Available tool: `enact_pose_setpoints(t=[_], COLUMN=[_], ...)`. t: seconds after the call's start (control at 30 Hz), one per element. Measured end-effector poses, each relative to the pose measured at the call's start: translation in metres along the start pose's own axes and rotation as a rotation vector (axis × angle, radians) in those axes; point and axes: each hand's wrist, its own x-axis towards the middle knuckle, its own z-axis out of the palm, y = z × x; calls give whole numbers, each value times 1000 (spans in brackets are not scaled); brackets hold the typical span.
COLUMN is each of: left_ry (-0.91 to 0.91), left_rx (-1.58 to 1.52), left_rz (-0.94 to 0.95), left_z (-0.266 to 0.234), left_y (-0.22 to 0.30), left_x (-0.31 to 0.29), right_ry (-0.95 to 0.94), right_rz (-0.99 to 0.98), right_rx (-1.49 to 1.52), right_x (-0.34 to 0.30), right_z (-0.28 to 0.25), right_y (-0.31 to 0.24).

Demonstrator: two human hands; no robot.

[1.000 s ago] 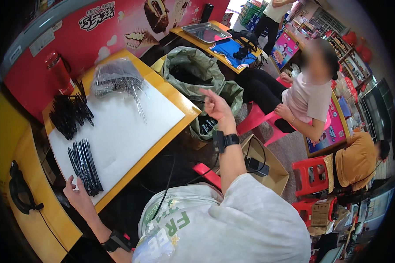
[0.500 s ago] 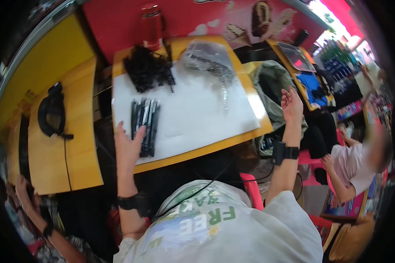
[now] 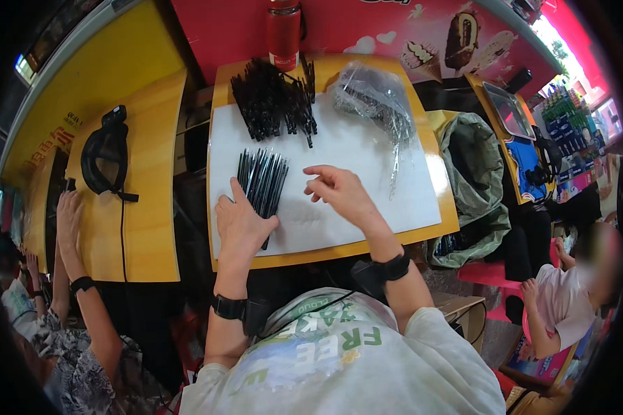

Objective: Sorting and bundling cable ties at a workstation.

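Observation:
A row of thin, shiny black sticks point(image 3: 264, 181) lies side by side on the white sheet point(image 3: 367, 207) that covers my table. Over their lower left side rests my left hand point(image 3: 242, 225), thumb and index finger spread around the sticks. To the right of them, above the sheet, my right hand point(image 3: 342, 194) holds nothing; its index finger points left and the other fingers are partly bent. A larger tangled pile of black sticks point(image 3: 266, 100) sits farther back. The exact kind of the sticks is too small to tell.
A clear plastic bag point(image 3: 374, 97) lies at the back right, a red bottle point(image 3: 284, 34) behind the pile. An open green sack point(image 3: 474, 166) stands right of the table. On the left table point(image 3: 152, 207) lies a black strap device point(image 3: 107, 155). Other people sit left and right.
My right hand has come from above the sack at the right to over the white sheet. My left hand has moved onto the sticks. The view has shifted.

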Motion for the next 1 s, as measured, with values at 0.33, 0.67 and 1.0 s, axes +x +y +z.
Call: enact_pose_setpoints(t=[0.33, 0.67, 1.0], left_ry=[18, -27, -10], left_rx=[70, 64, -600], left_rz=[-119, -93, 39], left_z=[16, 2, 4], left_y=[6, -3, 0], left_x=[27, 36, -7], right_ry=[-72, -139, -76], right_rz=[100, 180, 19], right_rx=[198, 359, 532], right_x=[-14, -6, 13], right_z=[35, 41, 76], right_y=[36, 30, -2])
